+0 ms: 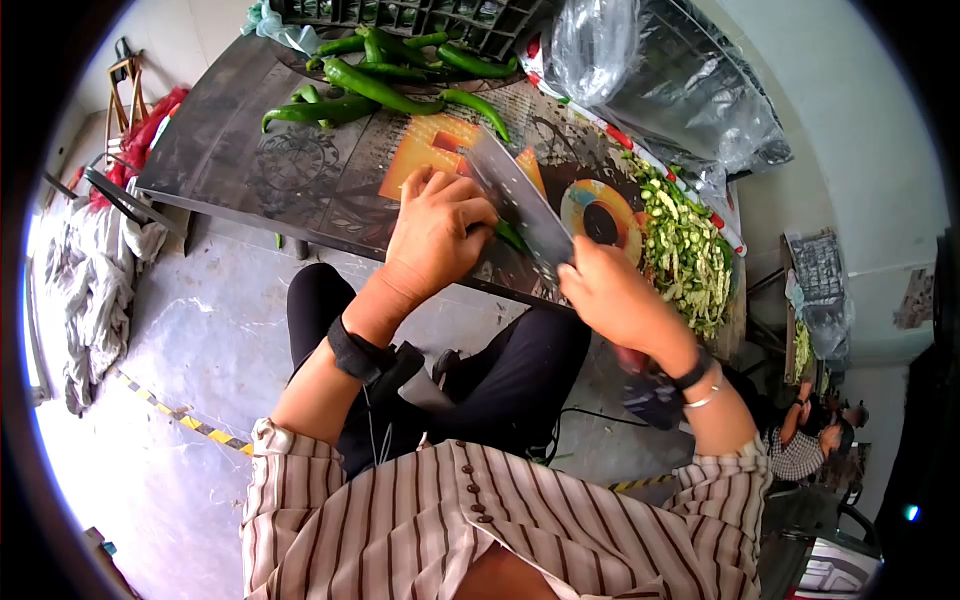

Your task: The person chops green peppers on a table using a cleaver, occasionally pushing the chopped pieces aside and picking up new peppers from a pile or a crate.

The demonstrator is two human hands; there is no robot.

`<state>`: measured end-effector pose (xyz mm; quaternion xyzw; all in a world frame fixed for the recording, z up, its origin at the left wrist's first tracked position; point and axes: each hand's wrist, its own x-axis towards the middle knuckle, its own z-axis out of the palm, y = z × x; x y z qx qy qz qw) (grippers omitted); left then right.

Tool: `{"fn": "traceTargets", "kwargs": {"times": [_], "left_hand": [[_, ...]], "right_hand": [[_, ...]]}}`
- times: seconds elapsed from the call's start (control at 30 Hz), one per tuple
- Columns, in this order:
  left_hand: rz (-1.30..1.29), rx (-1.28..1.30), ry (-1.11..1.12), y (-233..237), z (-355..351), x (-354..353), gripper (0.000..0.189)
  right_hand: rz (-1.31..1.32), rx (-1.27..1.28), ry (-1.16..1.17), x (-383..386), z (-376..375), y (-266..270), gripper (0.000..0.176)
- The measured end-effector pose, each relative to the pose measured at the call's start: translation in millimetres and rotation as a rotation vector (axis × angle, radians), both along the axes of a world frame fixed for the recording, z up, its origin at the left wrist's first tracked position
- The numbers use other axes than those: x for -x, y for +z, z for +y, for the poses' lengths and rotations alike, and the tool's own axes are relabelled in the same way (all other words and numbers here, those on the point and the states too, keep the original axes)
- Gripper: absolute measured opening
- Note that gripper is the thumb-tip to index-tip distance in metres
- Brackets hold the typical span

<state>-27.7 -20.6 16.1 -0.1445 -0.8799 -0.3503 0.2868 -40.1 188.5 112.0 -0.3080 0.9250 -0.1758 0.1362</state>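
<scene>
My left hand [443, 222] is closed with curled fingers around a green chili pepper [510, 236], whose end shows beside the fingertips; the rest is hidden under the hand. Gripped in my right hand [612, 292] is a wide-bladed cleaver [522, 200], its blade slanting up and left, right next to the pepper. Specks cling to the blade. Whole green chili peppers [375, 88] lie heaped farther back on the dark patterned table [225, 150]. To the right of the cleaver spreads a pile of chopped green pepper [688, 250].
A black plastic crate [420, 15] stands at the table's back edge, beside clear plastic bags [595, 45]. Grey cloth [95, 290] is heaped at the left. Another person [800, 445] is at the far right. Yellow-black tape [190, 422] marks the floor.
</scene>
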Motion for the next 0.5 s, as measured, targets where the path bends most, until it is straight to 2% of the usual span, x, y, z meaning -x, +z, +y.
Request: {"fn": "traceTargets", "kwargs": {"times": [0.23,0.33,0.5], "left_hand": [[0.019,-0.013,0.005,1.5,-1.5,1.1,0.012],[0.021,-0.031,0.003,0.4,-0.7,1.5,0.011],[0.023,-0.04,0.004,-0.3,-0.3,0.9,0.011]], "right_hand": [[0.132,0.202,-0.016,17.9,-10.3,-23.0,0.022],[0.076,0.23,-0.146,19.4,-2.8,-22.5,0.022],[-0.003,0.215,-0.184,4.7,-4.7,-1.0,0.022]]}}
